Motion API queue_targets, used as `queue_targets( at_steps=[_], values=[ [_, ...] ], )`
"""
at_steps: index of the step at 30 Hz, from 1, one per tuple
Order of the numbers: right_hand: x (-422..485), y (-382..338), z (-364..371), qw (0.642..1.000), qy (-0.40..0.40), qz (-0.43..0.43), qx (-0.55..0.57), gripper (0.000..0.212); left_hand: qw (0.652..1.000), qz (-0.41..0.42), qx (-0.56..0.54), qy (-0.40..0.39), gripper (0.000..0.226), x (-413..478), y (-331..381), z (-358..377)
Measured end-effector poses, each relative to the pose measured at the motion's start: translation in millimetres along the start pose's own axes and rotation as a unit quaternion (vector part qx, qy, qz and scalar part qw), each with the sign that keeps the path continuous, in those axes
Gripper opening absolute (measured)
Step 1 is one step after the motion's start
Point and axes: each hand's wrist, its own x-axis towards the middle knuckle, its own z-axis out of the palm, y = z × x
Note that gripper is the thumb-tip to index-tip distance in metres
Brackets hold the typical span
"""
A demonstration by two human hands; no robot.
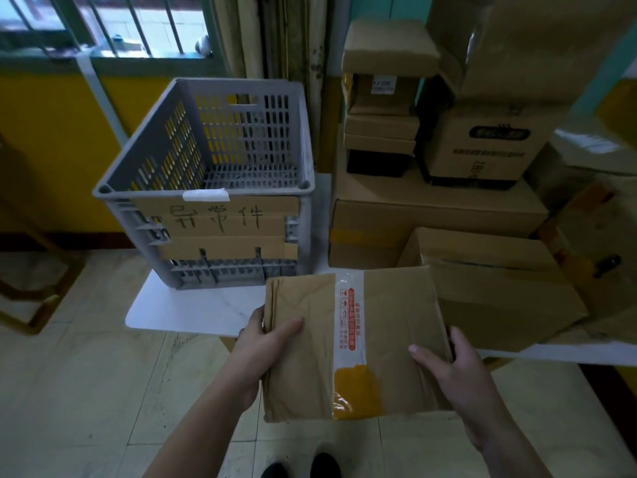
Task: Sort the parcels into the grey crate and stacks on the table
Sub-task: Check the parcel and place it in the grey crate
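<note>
I hold a brown cardboard parcel (386,319) in front of me, above the table's near edge. It has a clear tape strip with red print and a yellow patch down its middle. My left hand (265,343) grips its left side and my right hand (448,363) grips its right side. The grey slatted crate (148,174) stands on the white table (193,308) at the left, with a cardboard sign with handwritten characters on its front; its inside looks empty. Stacks of cardboard boxes (437,205) fill the table's right side.
A larger brown box (510,294) lies just behind the held parcel. Small boxes (382,132) are piled high at the back. A barred window and yellow wall are behind the crate. A wooden frame (34,298) stands on the tiled floor at left. My shoes (300,467) show below.
</note>
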Motion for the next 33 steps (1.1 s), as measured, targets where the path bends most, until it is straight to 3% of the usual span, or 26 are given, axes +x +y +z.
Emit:
queue_targets(
  at_steps=[6, 10, 17, 23, 29, 33],
  values=[
    [-2, 0, -1, 1.000, -0.015, -0.002, -0.017, 0.034, 1.000, -0.008, -0.017, 0.019, 0.071, 4, 7, 2],
    [-1, 1, -3, 1.000, -0.017, 0.005, -0.022, 0.043, 1.000, 0.001, -0.014, 0.027, 0.066, 6, 9, 1],
    [0, -2, -7, 1.000, -0.016, -0.005, -0.004, 0.039, 1.000, 0.022, -0.017, 0.005, 0.063, 5, 10, 4],
    [-3, -7, -5, 0.996, 0.008, 0.000, 0.093, 0.063, 0.998, 0.026, -0.056, 0.001, 0.097, 0, 17, 1],
    [-3, -5, -5, 0.994, 0.008, 0.021, 0.105, 0.094, 0.996, 0.035, -0.073, 0.020, 0.053, 2, 15, 5],
    [-3, -8, -4, 0.993, 0.006, 0.029, 0.118, 0.091, 0.993, 0.071, -0.092, 0.025, 0.041, 0, 14, 2]
  ],
)
